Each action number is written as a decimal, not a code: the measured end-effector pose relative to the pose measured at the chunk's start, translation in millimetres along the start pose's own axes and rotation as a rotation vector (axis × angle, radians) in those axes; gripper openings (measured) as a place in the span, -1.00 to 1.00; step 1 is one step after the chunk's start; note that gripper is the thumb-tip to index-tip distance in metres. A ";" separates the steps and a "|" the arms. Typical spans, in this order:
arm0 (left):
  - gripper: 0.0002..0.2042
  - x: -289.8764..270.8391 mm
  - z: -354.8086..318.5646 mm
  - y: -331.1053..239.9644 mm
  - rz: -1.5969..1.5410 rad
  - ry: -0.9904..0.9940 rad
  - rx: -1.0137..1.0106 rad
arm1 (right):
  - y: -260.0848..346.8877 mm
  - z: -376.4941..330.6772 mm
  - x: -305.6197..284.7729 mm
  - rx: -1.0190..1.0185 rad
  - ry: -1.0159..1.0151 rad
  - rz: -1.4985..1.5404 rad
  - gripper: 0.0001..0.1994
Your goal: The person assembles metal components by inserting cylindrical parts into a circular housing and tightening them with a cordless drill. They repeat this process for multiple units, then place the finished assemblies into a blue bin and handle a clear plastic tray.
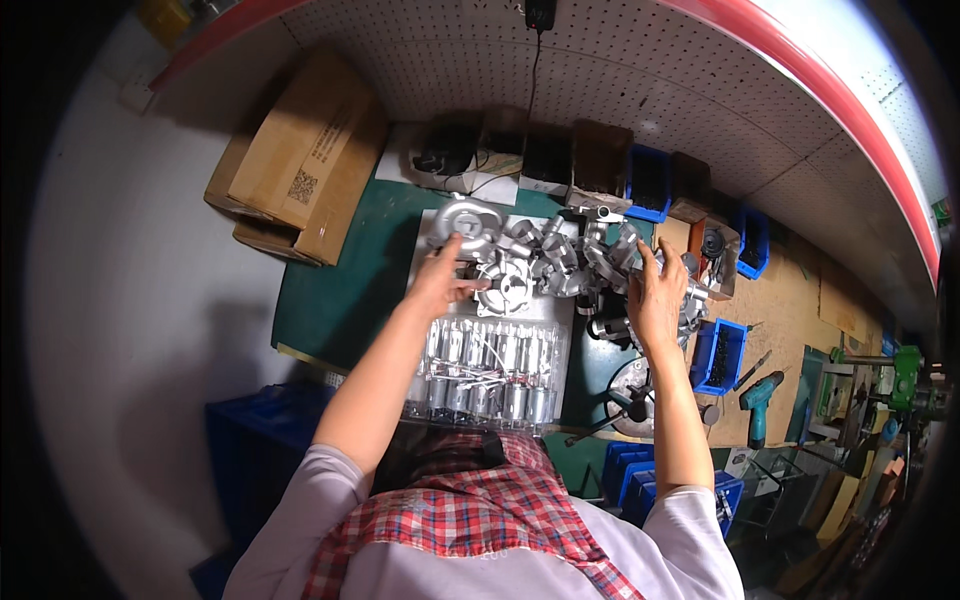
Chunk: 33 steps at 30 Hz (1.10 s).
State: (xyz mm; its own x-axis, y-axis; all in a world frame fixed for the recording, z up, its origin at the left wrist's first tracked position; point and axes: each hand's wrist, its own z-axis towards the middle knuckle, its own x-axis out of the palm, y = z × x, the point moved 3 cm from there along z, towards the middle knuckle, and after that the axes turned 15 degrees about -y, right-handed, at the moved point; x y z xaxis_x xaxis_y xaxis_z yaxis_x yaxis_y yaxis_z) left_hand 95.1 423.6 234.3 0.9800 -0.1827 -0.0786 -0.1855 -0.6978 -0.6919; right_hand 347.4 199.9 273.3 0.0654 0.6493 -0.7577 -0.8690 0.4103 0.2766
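Observation:
My left hand [438, 283] has its fingers apart, reaching over two silvery cast-metal housings. Its upper fingertips meet the lower edge of the round housing [470, 218]; its lower digit points at the flatter housing with a ring-shaped opening [505, 292]. Over the right part of a heap of metal castings [560, 270] is my right hand [657, 300], fingers bent and apart beside a cylindrical metal part [626, 242]. Whether those fingertips touch it, I cannot tell. A clear plastic tray [556, 385] nearest my body holds several shiny metal cylinders with thin wires.
Cardboard boxes [300, 150] stand at the left on the green mat [335, 290]. Bins line the back, including a blue bin [650, 180]. At the right are a blue bin of small dark parts [718, 355], a teal power drill [760, 405] and a round metal fixture [628, 385].

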 end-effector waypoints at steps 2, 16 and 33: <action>-0.46 -27.0 37.7 2.6 -0.264 0.030 0.003 | 8.9 2.5 -5.7 0.051 0.010 0.074 -0.42; -0.29 -103.9 11.7 20.0 0.794 -0.091 0.148 | 114.2 -46.8 65.0 -0.037 0.426 0.325 -0.48; -0.62 -382.2 -414.4 544.3 0.475 -1.024 -0.292 | 511.1 -206.7 -76.6 -1.035 0.779 1.157 -0.64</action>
State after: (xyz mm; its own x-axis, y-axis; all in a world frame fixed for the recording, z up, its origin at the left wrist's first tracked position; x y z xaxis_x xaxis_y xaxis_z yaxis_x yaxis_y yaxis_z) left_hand -410.2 -173.4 185.2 0.3827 0.0829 -0.9202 -0.4280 -0.8668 -0.2560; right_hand -203.1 227.5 350.6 -0.7278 -0.2764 -0.6276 -0.2407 -0.7540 0.6112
